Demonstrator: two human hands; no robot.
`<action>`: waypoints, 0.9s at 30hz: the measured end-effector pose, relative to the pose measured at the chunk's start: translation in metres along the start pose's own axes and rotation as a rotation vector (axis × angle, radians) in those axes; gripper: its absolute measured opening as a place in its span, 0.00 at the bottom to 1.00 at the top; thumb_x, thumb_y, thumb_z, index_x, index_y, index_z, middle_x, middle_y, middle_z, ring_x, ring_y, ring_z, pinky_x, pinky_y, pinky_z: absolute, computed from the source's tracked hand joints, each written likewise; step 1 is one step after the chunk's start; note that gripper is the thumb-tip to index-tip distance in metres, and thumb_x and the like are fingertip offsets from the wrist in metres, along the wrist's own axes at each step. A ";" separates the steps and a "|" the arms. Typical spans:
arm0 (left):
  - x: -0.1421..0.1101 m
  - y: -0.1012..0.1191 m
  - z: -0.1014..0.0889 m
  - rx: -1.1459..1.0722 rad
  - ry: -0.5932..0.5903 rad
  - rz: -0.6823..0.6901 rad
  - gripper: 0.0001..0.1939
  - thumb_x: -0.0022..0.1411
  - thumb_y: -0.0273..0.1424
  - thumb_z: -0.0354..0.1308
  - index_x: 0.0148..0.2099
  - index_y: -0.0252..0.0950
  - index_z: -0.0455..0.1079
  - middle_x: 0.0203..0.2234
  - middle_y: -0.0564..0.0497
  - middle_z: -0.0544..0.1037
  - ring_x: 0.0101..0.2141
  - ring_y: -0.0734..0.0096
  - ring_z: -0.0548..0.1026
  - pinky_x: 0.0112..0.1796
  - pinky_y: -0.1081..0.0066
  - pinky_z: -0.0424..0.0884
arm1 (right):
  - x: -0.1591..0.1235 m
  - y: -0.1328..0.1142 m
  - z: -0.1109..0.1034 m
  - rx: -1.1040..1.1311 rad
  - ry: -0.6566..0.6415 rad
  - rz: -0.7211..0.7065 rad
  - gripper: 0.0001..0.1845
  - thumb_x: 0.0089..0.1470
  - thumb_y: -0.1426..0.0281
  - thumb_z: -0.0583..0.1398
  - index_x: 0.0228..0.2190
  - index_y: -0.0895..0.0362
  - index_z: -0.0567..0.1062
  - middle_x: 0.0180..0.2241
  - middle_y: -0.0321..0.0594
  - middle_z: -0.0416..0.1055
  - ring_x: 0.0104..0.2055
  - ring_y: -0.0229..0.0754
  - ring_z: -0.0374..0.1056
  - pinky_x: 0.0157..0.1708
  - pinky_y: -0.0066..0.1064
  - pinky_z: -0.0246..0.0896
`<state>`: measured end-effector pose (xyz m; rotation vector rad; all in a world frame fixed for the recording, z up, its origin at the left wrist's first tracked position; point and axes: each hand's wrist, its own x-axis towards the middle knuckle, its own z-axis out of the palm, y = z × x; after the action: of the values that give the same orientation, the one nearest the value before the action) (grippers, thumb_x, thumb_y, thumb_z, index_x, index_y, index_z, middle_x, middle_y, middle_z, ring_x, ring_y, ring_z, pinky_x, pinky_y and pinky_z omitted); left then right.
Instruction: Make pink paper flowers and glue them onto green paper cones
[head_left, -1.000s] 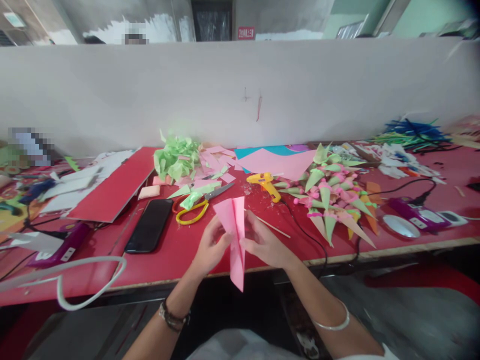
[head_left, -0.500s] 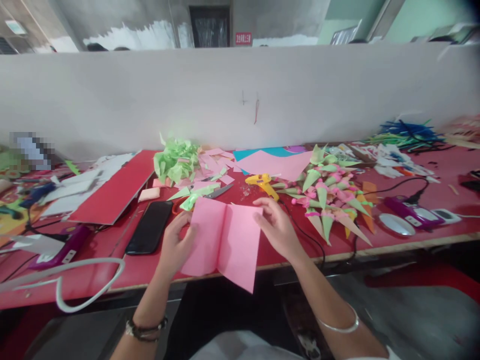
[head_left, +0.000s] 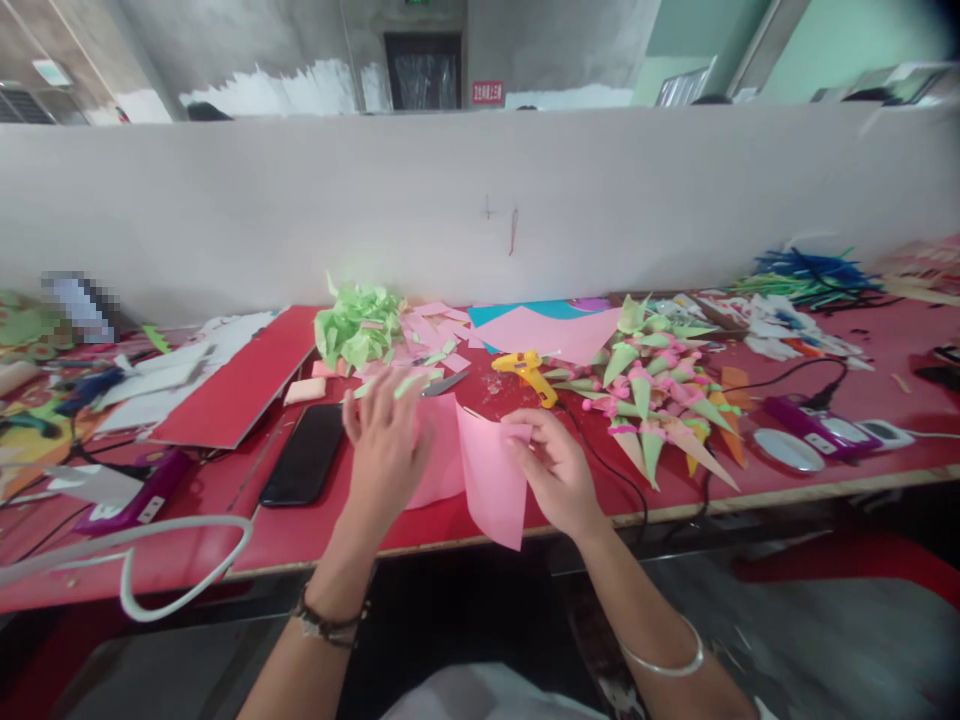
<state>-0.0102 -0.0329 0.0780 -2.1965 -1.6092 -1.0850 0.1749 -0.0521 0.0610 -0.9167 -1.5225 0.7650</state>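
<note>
A pink sheet of paper [head_left: 491,475], creased down its middle, lies at the front of the red table [head_left: 675,500]. My left hand [head_left: 384,452] rests flat on its left half, fingers stretched out. My right hand [head_left: 553,468] pinches the right half at its upper edge and lifts it, so that flap stands tilted over the table edge. Just behind my left hand lie scissors [head_left: 442,382] with only the blades showing. A black phone [head_left: 304,455] lies to the left of my left hand.
A yellow glue gun [head_left: 529,368] with a black cord lies behind my right hand. A heap of green and pink paper cones [head_left: 660,400] fills the right. Green paper scraps [head_left: 356,325], pink sheets [head_left: 555,330], a red board [head_left: 232,380] and a white partition [head_left: 480,200] stand behind.
The paper, folded narrow a second ago, was opened wide, then laid on the table. My left hand moved onto its left half; my right hand now folds the right half upward.
</note>
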 end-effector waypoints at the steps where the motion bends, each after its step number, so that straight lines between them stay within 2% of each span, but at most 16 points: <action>1: 0.004 0.006 0.001 -0.014 -0.061 0.034 0.19 0.60 0.29 0.45 0.54 0.41 0.58 0.49 0.46 0.66 0.52 0.60 0.60 0.55 0.53 0.38 | 0.000 -0.001 0.000 0.008 0.010 -0.014 0.09 0.52 0.68 0.54 0.38 0.52 0.67 0.37 0.39 0.68 0.39 0.38 0.66 0.38 0.30 0.62; 3: 0.008 0.014 0.005 -0.079 -0.118 0.018 0.17 0.61 0.31 0.43 0.53 0.39 0.60 0.43 0.46 0.72 0.46 0.62 0.67 0.52 0.56 0.48 | -0.001 -0.001 0.000 0.019 0.032 -0.024 0.08 0.52 0.69 0.54 0.37 0.52 0.67 0.37 0.39 0.69 0.39 0.38 0.66 0.38 0.30 0.62; 5: 0.009 0.015 0.009 -0.194 -0.135 -0.043 0.17 0.62 0.34 0.42 0.50 0.35 0.62 0.41 0.45 0.73 0.43 0.63 0.69 0.47 0.61 0.58 | -0.002 0.001 -0.001 0.019 0.057 -0.008 0.08 0.52 0.68 0.54 0.37 0.52 0.67 0.37 0.39 0.69 0.39 0.38 0.66 0.38 0.30 0.63; 8: 0.008 0.013 0.015 -0.413 -0.118 -0.154 0.15 0.61 0.35 0.43 0.41 0.34 0.68 0.36 0.47 0.74 0.39 0.65 0.70 0.39 0.69 0.63 | -0.004 0.007 -0.002 0.012 0.104 0.038 0.08 0.52 0.67 0.54 0.37 0.53 0.66 0.36 0.39 0.68 0.38 0.38 0.66 0.37 0.31 0.63; 12: 0.008 0.010 0.014 -0.577 -0.084 -0.261 0.13 0.57 0.36 0.49 0.29 0.34 0.70 0.23 0.52 0.72 0.27 0.71 0.68 0.29 0.74 0.62 | -0.004 0.014 0.001 0.085 0.169 0.150 0.12 0.52 0.65 0.55 0.39 0.54 0.64 0.34 0.39 0.68 0.35 0.38 0.66 0.34 0.29 0.62; 14: 0.010 0.009 0.012 -0.597 -0.063 -0.255 0.14 0.55 0.35 0.51 0.22 0.34 0.67 0.17 0.54 0.66 0.23 0.73 0.64 0.26 0.74 0.60 | -0.004 0.017 0.003 0.123 0.154 0.214 0.14 0.51 0.63 0.55 0.39 0.54 0.64 0.31 0.38 0.68 0.33 0.38 0.66 0.31 0.28 0.62; 16: 0.012 0.009 0.010 -0.617 -0.051 -0.228 0.16 0.54 0.35 0.52 0.18 0.35 0.62 0.15 0.55 0.60 0.21 0.75 0.61 0.25 0.74 0.58 | -0.004 0.018 0.004 0.123 0.134 0.242 0.12 0.49 0.62 0.56 0.35 0.55 0.66 0.27 0.36 0.67 0.30 0.38 0.65 0.29 0.27 0.61; 19: 0.013 0.009 0.008 -0.640 -0.051 -0.199 0.16 0.54 0.33 0.52 0.17 0.35 0.59 0.16 0.55 0.59 0.21 0.76 0.59 0.24 0.74 0.57 | -0.003 0.018 0.004 0.108 0.141 0.220 0.10 0.50 0.62 0.56 0.28 0.57 0.66 0.25 0.35 0.65 0.28 0.36 0.63 0.28 0.26 0.58; 23: 0.011 0.011 0.008 -0.638 -0.042 -0.207 0.16 0.54 0.33 0.52 0.17 0.35 0.59 0.15 0.55 0.57 0.20 0.76 0.58 0.24 0.74 0.56 | -0.003 0.018 0.003 0.052 0.214 0.181 0.09 0.51 0.63 0.54 0.27 0.57 0.64 0.24 0.33 0.61 0.27 0.34 0.59 0.27 0.25 0.55; 27: 0.010 0.009 0.010 -0.607 -0.050 -0.204 0.16 0.54 0.34 0.53 0.17 0.35 0.60 0.15 0.55 0.57 0.21 0.76 0.58 0.25 0.73 0.56 | -0.005 0.020 0.004 0.010 0.219 0.209 0.09 0.52 0.63 0.53 0.26 0.56 0.62 0.20 0.31 0.56 0.22 0.33 0.54 0.22 0.24 0.50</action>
<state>0.0037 -0.0236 0.0796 -2.4547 -1.7196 -1.7872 0.1745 -0.0468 0.0403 -1.1262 -1.2438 0.7921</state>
